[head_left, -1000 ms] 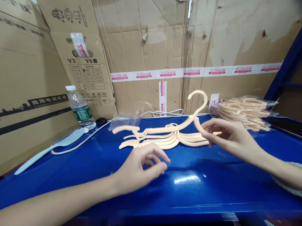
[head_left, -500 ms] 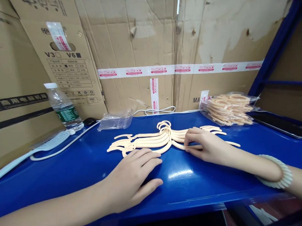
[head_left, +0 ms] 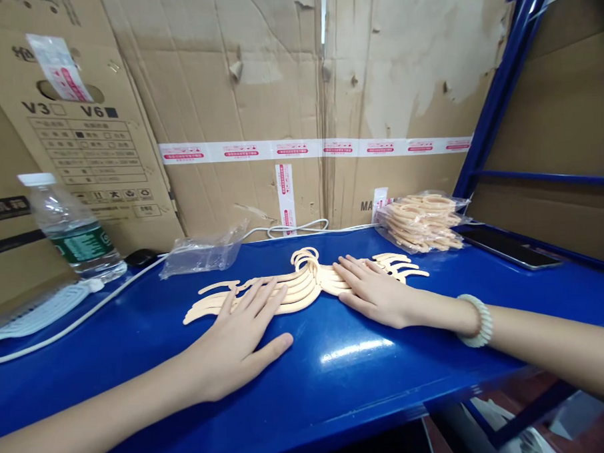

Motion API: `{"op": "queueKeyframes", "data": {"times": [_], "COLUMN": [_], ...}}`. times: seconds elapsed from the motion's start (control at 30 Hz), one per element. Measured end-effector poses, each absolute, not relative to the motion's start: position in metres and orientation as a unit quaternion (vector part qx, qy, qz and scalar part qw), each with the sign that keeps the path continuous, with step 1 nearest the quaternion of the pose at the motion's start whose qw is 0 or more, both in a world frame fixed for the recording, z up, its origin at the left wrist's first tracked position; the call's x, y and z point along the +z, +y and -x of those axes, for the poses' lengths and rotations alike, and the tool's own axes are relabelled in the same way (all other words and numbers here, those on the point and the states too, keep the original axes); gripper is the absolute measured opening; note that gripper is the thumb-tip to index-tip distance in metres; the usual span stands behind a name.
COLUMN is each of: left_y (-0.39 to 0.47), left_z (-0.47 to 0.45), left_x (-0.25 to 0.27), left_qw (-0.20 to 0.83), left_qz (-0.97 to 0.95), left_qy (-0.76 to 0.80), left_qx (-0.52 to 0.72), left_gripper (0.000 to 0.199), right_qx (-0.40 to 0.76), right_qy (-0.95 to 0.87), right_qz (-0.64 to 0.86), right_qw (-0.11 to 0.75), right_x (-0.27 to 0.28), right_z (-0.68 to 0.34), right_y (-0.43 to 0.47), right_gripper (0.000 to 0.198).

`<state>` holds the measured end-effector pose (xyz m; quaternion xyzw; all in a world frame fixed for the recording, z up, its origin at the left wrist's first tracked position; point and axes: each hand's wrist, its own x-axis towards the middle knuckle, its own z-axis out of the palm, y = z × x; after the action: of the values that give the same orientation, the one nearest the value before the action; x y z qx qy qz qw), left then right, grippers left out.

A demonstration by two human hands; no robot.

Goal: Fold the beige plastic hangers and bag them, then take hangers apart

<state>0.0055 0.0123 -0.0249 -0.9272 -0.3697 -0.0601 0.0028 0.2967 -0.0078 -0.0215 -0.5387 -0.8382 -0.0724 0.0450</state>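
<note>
Several cream-coloured plastic clothes hangers [head_left: 298, 297] lie fanned together on the blue table [head_left: 299, 387], their curved hooks bunched in the middle at the far side. My left hand [head_left: 237, 346] rests flat with spread fingers, the fingertips on the hangers' left arms and the thumb out over the table. On the other side my right hand [head_left: 377, 293] lies flat across the right arms, fingers extended and covering part of them. Neither hand grips anything. The hanger ends stick out past both hands.
Behind on the right sits a clear bag of more cream hangers [head_left: 422, 221], beside a dark phone [head_left: 510, 247]. A crumpled plastic bag [head_left: 203, 254], a water bottle [head_left: 77, 236] and a pale blue hairbrush [head_left: 48, 311] are on the left. Cardboard [head_left: 227, 109] walls the back.
My right hand has gone from pinching a lower hanger arm to lying flat over the right arms. My left hand has spread further over the left arms. The view has shifted right.
</note>
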Motion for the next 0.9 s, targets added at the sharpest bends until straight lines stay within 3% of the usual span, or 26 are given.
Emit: {"op": "queueKeyframes", "data": {"times": [0.2, 0.5, 0.6, 0.67, 0.77, 0.9], "left_y": [0.038, 0.087, 0.085, 0.073, 0.042, 0.0], "left_z": [-0.022, -0.036, -0.032, -0.028, -0.024, -0.023], "left_x": [-0.014, -0.024, -0.023, -0.017, -0.005, -0.002], "left_qw": [-0.026, -0.006, 0.034, 0.101, 0.216, 0.291], "left_qz": [0.913, 0.899, 0.902, 0.91, 0.93, 0.919], "left_qy": [-0.407, -0.433, -0.413, -0.359, -0.194, -0.032], "left_qx": [-0.02, -0.068, -0.121, -0.18, -0.226, -0.265], "left_gripper": [0.075, 0.071, 0.064, 0.054, 0.032, 0.031], "right_qx": [-0.083, -0.051, -0.061, -0.092, -0.087, 0.136], "right_qy": [-0.835, -0.818, -0.817, -0.823, -0.842, -0.868], "right_qz": [0.541, 0.571, 0.571, 0.551, 0.471, 0.378], "right_qw": [0.047, 0.041, 0.051, 0.104, 0.247, 0.293], "right_x": [-0.022, -0.019, -0.016, -0.012, -0.007, 0.0], "right_z": [-0.304, -0.307, -0.306, -0.301, -0.287, -0.258], "right_y": [0.023, 0.071, 0.067, 0.058, 0.032, -0.017], "right_gripper": [0.066, 0.066, 0.066, 0.064, 0.048, 0.011]}}
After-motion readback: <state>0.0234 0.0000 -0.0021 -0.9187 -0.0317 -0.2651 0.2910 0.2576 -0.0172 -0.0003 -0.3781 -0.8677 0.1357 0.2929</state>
